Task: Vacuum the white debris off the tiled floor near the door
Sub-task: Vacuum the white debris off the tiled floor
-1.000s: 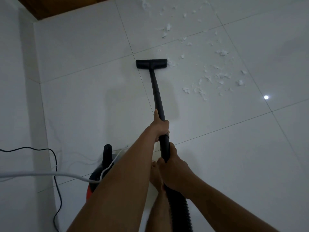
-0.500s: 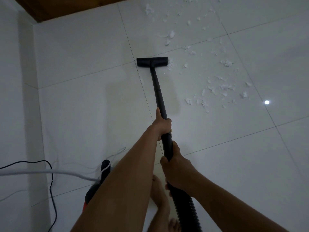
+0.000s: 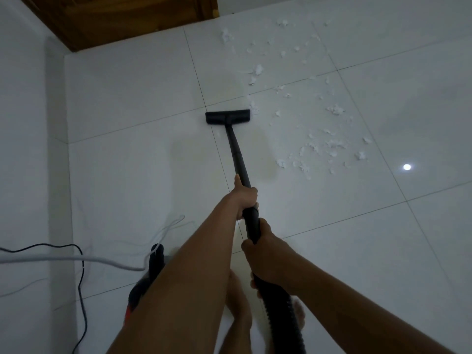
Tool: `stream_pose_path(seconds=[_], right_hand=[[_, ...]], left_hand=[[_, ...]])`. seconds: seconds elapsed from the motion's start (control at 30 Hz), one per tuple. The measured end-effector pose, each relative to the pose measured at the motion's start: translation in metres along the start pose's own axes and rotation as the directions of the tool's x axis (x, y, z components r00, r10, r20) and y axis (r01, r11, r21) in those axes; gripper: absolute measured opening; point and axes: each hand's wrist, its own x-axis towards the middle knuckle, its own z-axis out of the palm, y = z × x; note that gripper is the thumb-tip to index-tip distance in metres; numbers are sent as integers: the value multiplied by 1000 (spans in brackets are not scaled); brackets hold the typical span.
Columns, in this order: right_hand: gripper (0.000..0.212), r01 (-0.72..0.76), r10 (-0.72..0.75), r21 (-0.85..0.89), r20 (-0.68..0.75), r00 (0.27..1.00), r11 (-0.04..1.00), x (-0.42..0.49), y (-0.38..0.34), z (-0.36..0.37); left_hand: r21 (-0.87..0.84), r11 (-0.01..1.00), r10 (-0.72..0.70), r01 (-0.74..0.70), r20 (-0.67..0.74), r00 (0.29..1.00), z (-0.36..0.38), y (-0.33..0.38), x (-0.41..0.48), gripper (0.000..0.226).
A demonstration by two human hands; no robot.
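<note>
The nozzle [image 3: 227, 116] has barely shifted on the floor [image 3: 127, 98]. Debris [image 3: 329, 145] still lies right of it and farther off, toward the door [image 3: 115, 19]. Left hand [image 3: 245, 196] and right hand [image 3: 268, 259] wrap their fingers round the wand [image 3: 237, 154], so most of the vacuuming remains.

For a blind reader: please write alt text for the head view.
The left hand and right hand grip a black vacuum wand whose floor head rests on white tiles, left of scattered white debris. A wooden door stands beyond.
</note>
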Motion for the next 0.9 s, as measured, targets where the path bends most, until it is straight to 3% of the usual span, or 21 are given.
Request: stream_pose_path(seconds=[0.4, 0.67, 0.9], right_hand=[[63, -7, 7, -24, 5, 1000, 1000, -70, 73, -17], [57, 15, -15, -7, 16, 1000, 1000, -57, 69, -33], [65, 5, -7, -88, -22, 1000, 996, -32, 41, -57]], left_hand=[[-72, 996, -44, 47, 32, 998, 69, -51, -53, 84], [-65, 997, -32, 33, 14, 999, 75, -39, -40, 84], [-80, 996, -26, 28, 25, 999, 72, 1, -20, 85]])
